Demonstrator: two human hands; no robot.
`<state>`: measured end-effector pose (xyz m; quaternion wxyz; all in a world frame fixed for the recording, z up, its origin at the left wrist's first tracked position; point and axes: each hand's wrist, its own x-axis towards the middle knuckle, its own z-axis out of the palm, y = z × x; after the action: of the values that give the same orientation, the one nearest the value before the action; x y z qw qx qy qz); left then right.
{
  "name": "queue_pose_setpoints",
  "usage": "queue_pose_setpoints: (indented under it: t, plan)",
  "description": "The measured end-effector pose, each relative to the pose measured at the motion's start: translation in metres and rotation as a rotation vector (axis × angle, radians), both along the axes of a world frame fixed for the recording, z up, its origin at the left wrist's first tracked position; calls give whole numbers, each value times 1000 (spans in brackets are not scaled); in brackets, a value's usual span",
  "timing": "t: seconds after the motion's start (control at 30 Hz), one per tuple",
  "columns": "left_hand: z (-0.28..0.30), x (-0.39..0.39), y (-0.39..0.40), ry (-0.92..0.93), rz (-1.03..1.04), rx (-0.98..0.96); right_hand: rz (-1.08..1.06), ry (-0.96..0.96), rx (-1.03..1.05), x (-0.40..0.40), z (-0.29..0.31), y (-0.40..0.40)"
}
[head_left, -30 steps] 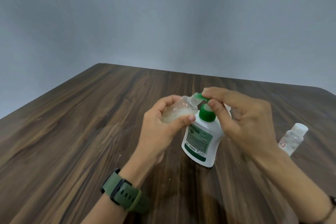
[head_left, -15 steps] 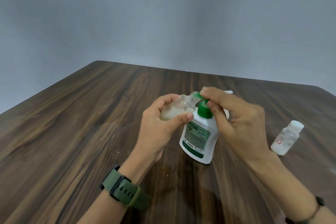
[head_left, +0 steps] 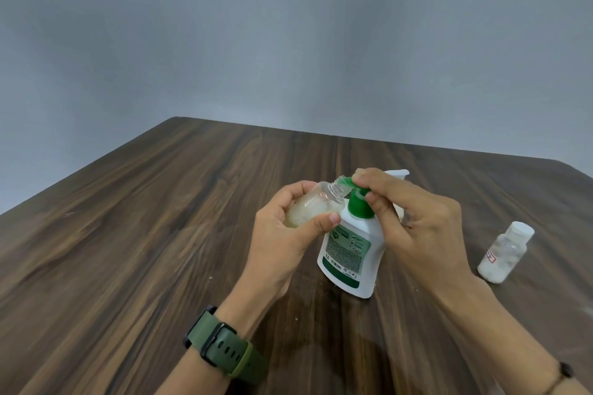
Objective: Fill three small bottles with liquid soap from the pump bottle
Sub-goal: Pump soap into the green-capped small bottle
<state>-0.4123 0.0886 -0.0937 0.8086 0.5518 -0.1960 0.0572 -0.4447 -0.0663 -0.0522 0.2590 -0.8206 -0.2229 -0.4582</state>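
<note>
A white pump bottle (head_left: 349, 253) with a green pump head (head_left: 359, 202) stands on the dark wooden table (head_left: 144, 234). My left hand (head_left: 282, 240) grips a small clear bottle (head_left: 314, 205), tilted with its open neck at the green spout; whitish soap lies inside it. My right hand (head_left: 410, 221) sits on the pump head, its fingers curled over the top. A second small bottle (head_left: 503, 255) with a white cap and soap in its lower part stands apart at the right. Something white (head_left: 398, 174) shows behind my right hand, mostly hidden.
The table's far edge meets a plain grey wall. A green watch (head_left: 224, 349) is on my left wrist and a thin band on my right. Bare wood stretches to the left and front of the bottles.
The hands and bottles keep their pose at the spout. The view has shifted slightly, so the capped bottle at the right appears a little further left.
</note>
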Motion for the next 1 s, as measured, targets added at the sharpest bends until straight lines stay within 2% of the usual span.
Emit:
queue_pose_setpoints:
  t: [0.07,0.3,0.37,0.47,0.6,0.73,0.9,1.0]
  plan:
    - [-2,-2,-1,5,-11,-20,47,86,79,-3,4,1]
    - [4,-5,-7,-8,-12,-39,362,672,871,10,28,17]
    - [5,-4,-7,-12,-4,-37,438,758,1006,12,30,22]
    - [4,-2,-4,-25,18,-8,433,795,998,16,31,23]
    - [-1,-2,0,-11,22,14,295,843,869,22,27,23]
    - [1,-2,0,-23,10,7,397,935,897,22,37,18]
    - [-3,-2,0,-17,8,12,338,902,796,22,27,18]
    - [-2,-2,1,-19,-4,-15,392,932,763,24,37,17]
